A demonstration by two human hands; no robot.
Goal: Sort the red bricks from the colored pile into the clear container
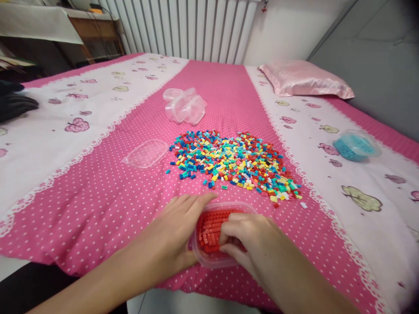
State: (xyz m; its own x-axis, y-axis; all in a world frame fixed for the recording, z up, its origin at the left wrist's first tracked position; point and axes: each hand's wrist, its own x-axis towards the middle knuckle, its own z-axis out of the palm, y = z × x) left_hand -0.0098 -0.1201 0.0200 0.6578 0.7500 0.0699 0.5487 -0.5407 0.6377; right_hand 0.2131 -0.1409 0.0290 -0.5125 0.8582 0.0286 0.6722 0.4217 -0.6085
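Note:
A clear plastic container [204, 261] sits near the bed's front edge, with red toy bricks [209, 231] lined up in tight rows inside it. My left hand [178, 222] is cupped around the container's left side, thumb by the near side and fingers along the far rim. Inside the container, my right hand [244, 233] has its fingertips pinched together down at the red bricks; whatever lies between them is hidden. Just beyond both hands spreads a loose heap of small multicoloured toy bricks [229, 159].
A clear lid [147, 154] lies left of the heap. Farther back are several stacked clear containers [186, 107]. On the right stands a container of blue pieces [355, 146], below a pink pillow [304, 78]. A black glove-like item [16, 102] is at far left.

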